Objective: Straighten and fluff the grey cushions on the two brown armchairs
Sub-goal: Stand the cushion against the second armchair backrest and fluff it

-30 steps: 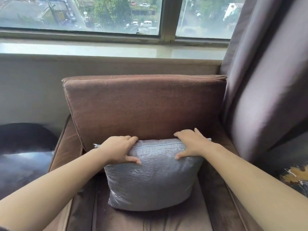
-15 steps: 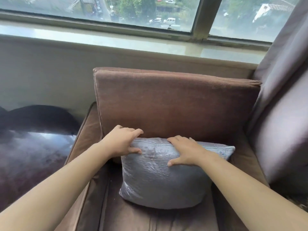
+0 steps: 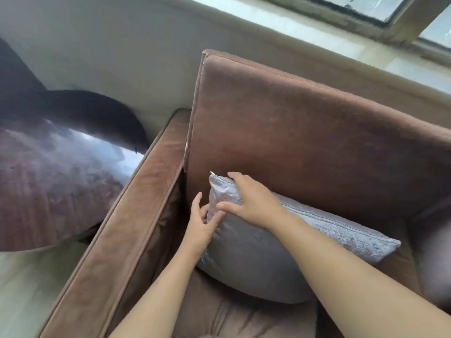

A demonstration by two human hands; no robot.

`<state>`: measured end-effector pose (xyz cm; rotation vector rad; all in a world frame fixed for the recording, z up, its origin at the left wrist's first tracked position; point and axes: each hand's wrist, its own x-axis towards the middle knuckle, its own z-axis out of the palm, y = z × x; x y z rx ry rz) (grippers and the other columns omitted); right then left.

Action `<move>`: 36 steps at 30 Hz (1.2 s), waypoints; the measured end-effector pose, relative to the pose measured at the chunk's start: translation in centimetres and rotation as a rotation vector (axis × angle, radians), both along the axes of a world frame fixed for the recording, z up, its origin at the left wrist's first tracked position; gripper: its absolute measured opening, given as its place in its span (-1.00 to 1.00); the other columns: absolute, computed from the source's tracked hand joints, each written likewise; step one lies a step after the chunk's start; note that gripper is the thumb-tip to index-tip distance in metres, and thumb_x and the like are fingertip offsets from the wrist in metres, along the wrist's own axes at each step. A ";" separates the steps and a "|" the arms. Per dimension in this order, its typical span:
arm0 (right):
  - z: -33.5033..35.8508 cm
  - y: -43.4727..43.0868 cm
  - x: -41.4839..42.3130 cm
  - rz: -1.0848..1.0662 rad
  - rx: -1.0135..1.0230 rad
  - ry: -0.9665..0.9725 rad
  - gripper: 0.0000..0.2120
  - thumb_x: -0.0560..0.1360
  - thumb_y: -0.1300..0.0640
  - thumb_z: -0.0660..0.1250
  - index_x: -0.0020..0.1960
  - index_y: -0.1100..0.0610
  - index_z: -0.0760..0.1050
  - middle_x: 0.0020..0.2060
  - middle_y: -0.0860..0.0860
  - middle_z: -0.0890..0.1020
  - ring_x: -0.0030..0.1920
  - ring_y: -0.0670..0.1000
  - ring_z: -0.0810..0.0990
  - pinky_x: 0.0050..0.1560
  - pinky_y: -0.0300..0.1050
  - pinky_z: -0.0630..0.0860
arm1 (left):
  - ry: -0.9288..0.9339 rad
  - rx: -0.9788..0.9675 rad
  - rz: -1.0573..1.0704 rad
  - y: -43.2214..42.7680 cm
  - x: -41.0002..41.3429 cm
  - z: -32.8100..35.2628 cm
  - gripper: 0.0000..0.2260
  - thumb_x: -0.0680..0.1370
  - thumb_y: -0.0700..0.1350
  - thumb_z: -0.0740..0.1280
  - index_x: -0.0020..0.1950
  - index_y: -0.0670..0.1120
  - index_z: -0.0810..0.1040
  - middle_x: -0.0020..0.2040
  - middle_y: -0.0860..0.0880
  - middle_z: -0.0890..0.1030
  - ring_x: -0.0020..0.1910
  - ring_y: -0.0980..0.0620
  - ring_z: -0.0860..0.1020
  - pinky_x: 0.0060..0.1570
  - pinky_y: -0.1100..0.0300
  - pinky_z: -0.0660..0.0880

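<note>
Cushion: grey cushion [image 3: 280, 259] leans on armchair [image 3: 305, 147] backrest, long axis left-right.
Left hand [image 3: 200, 230]: fingers spread, against left edge.
Right hand [image 3: 253, 203]: nearer, clasps top-left corner.

Daylight from window [image 3: 380, 11] at top right, soft and diffuse. Sill [image 3: 366, 50] washed out, pale. Glossy dark table [image 3: 48, 181] at left carries bright bluish glare patch. Deep shadow in gap between armrest [image 3: 127, 228] and seat. Armchair back [image 3: 305, 142] evenly lit, slightly hazy. Whole frame tilted, soft with motion blur; right edge smeared, out of focus. Wide-angle bending of straight lines toward edges.
</note>
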<state>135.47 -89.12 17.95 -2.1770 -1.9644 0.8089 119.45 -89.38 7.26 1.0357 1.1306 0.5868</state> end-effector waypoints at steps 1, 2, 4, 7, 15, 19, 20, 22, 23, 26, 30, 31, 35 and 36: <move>-0.2 0.2 -0.4 0.005 0.016 -0.030 -0.20 0.44 -0.32 0.35 0.53 0.02 0.18 0.40 0.03 0.44 0.38 0.10 0.43 0.37 0.18 0.35 | -0.009 -0.024 -0.029 -0.3 -0.1 -0.3 0.09 0.25 0.36 0.45 0.61 0.04 -0.05 0.28 0.25 0.50 0.34 0.27 0.45 0.45 0.09 0.30; -0.5 0.3 -0.7 0.012 0.026 -0.071 -0.21 0.43 -0.34 0.34 0.51 0.02 0.21 0.36 0.03 0.47 0.35 0.10 0.45 0.34 0.17 0.37 | -0.008 -0.019 -0.063 -0.6 -0.3 -0.7 0.08 0.28 0.34 0.44 0.61 0.03 -0.05 0.26 0.34 0.46 0.30 0.40 0.42 0.44 0.15 0.29; -1.0 0.5 -1.3 0.013 0.042 -0.156 -0.27 0.42 -0.35 0.34 0.43 0.03 0.28 0.28 0.02 0.51 0.28 0.10 0.48 0.25 0.15 0.42 | 0.026 0.035 -0.127 -0.7 -0.8 -1.2 0.02 0.34 0.27 0.45 0.61 0.07 -0.08 0.23 0.46 0.37 0.19 0.60 0.35 0.39 0.26 0.28; -1.2 1.2 -1.9 -0.020 0.057 -0.207 -0.60 0.47 -0.21 0.37 0.10 0.05 0.38 0.01 -0.02 0.58 0.06 0.12 0.54 -0.07 0.03 0.38 | 0.108 0.104 -0.218 -0.2 -1.2 -1.2 0.05 0.32 0.27 0.50 0.59 0.21 -0.14 0.35 0.43 0.34 0.27 0.46 0.35 0.33 0.24 0.30; -0.7 0.0 -0.1 -0.185 0.186 0.059 -0.75 0.49 0.03 0.39 -0.18 0.13 0.37 -0.37 0.02 0.54 -0.28 0.11 0.51 -0.27 0.01 0.42 | 0.153 0.120 -0.217 -0.8 0.0 -2.8 0.11 0.22 0.36 0.50 0.58 0.21 -0.08 0.35 0.37 0.29 0.33 0.20 0.35 0.27 0.16 0.34; -0.9 0.2 0.3 -0.183 0.211 0.071 -0.73 0.49 0.04 0.39 -0.20 0.14 0.34 -0.39 0.02 0.51 -0.29 0.13 0.49 -0.25 0.04 0.44 | 0.170 0.069 -0.157 -1.4 0.5 -4.2 0.03 0.33 0.17 0.55 0.59 0.16 -0.05 0.27 0.36 0.32 0.28 0.21 0.36 0.28 0.15 0.34; -1.0 0.3 0.4 -0.184 0.215 0.077 -0.73 0.49 0.05 0.39 -0.20 0.14 0.33 -0.40 0.02 0.51 -0.30 0.13 0.48 -0.25 0.04 0.44 | 0.184 0.059 -0.159 -1.5 0.4 -4.6 0.02 0.34 0.15 0.55 0.60 0.15 -0.06 0.29 0.31 0.32 0.28 0.20 0.37 0.29 0.13 0.35; -0.9 0.4 0.7 -0.191 0.224 0.099 -0.73 0.49 0.05 0.39 -0.21 0.14 0.34 -0.40 0.02 0.50 -0.30 0.12 0.48 -0.23 0.05 0.45 | 0.209 0.044 -0.171 -1.8 0.0 -5.4 0.03 0.35 0.16 0.55 0.60 0.12 -0.07 0.31 0.27 0.31 0.28 0.17 0.37 0.30 0.11 0.35; -0.9 0.5 0.9 -0.198 0.229 0.113 -0.73 0.48 0.05 0.39 -0.22 0.15 0.35 -0.40 0.01 0.50 -0.30 0.12 0.48 -0.22 0.06 0.45 | 0.223 0.028 -0.180 -2.0 -0.2 -6.0 0.04 0.35 0.18 0.55 0.61 0.12 -0.08 0.32 0.26 0.30 0.30 0.16 0.37 0.32 0.09 0.35; -1.0 0.7 1.3 -0.197 0.232 0.140 -0.73 0.47 0.04 0.40 -0.22 0.13 0.35 -0.41 -0.02 0.48 -0.31 0.09 0.47 -0.21 0.07 0.45 | 0.283 -0.024 -0.193 -2.8 -1.1 -7.8 0.07 0.30 0.25 0.54 0.61 0.11 -0.07 0.45 0.15 0.30 0.41 0.06 0.34 0.40 0.01 0.32; -1.1 0.7 1.4 -0.203 0.250 0.169 -0.74 0.47 0.05 0.41 -0.23 0.14 0.37 -0.38 0.01 0.49 -0.29 0.10 0.47 -0.22 0.05 0.44 | 0.358 -0.098 -0.198 -3.3 -1.9 -9.9 0.08 0.24 0.30 0.52 0.59 0.13 -0.03 0.49 0.02 0.35 0.42 -0.04 0.37 0.38 -0.02 0.35; -1.2 0.7 1.4 -0.207 0.253 0.174 -0.74 0.46 0.05 0.41 -0.23 0.15 0.38 -0.38 0.02 0.50 -0.29 0.10 0.47 -0.21 0.05 0.43 | 0.370 -0.115 -0.197 -3.4 -2.0 -10.4 0.08 0.25 0.29 0.53 0.59 0.13 -0.02 0.48 0.00 0.37 0.41 -0.06 0.39 0.37 -0.02 0.36; -1.4 0.8 1.7 -0.217 0.252 0.179 -0.73 0.45 0.02 0.39 -0.20 0.19 0.40 -0.34 0.05 0.53 -0.26 0.11 0.49 -0.17 0.06 0.46 | 0.463 -0.157 -0.182 -4.2 -2.8 -12.2 0.08 0.21 0.35 0.50 0.58 0.09 0.03 0.46 -0.05 0.40 0.39 -0.12 0.41 0.36 -0.07 0.37; -1.4 0.7 1.7 -0.219 0.253 0.186 -0.73 0.45 0.03 0.40 -0.20 0.19 0.40 -0.34 0.05 0.52 -0.26 0.10 0.49 -0.18 0.05 0.45 | 0.492 -0.167 -0.178 -4.5 -3.1 -12.8 0.10 0.19 0.39 0.48 0.58 0.07 0.04 0.45 -0.08 0.41 0.38 -0.14 0.41 0.36 -0.07 0.38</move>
